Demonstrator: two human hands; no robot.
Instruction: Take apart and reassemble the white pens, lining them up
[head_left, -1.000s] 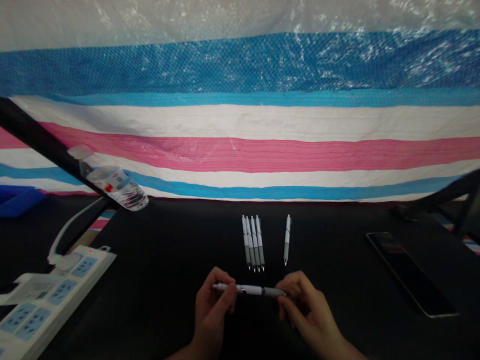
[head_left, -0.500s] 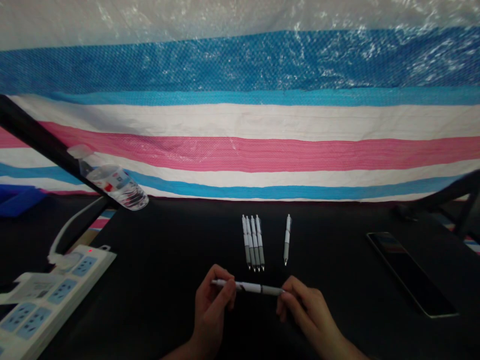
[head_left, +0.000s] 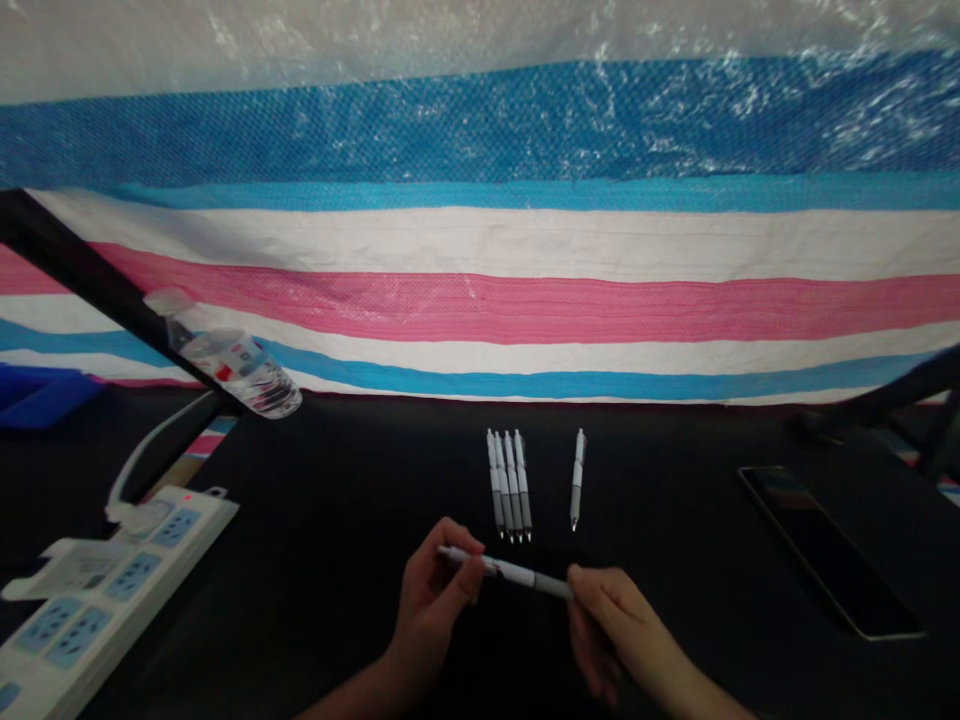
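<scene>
Low in the middle of the view, a white pen [head_left: 516, 572] with a grey grip is held across my two hands, sloping down to the right. My left hand [head_left: 442, 585] pinches its clicker end between thumb and fingers. At the grey tip end, my right hand [head_left: 619, 620] has its thumb and forefinger closed on the pen, the other fingers curled beneath. Just beyond lie several matching pens [head_left: 510, 485] side by side, tips toward me. One more pen [head_left: 577, 480] lies apart to their right.
On the black table [head_left: 337, 500], a white power strip [head_left: 112, 600] lies at left and a dark phone [head_left: 829, 550] at right. A water bottle [head_left: 244, 370] leans by a black bar [head_left: 97, 280]. A striped sheet [head_left: 525, 300] hangs behind.
The held pen has tilted further, its tip end lower. My left hand has shifted slightly right and up; the right hand's grip has turned, lower fingers dropping.
</scene>
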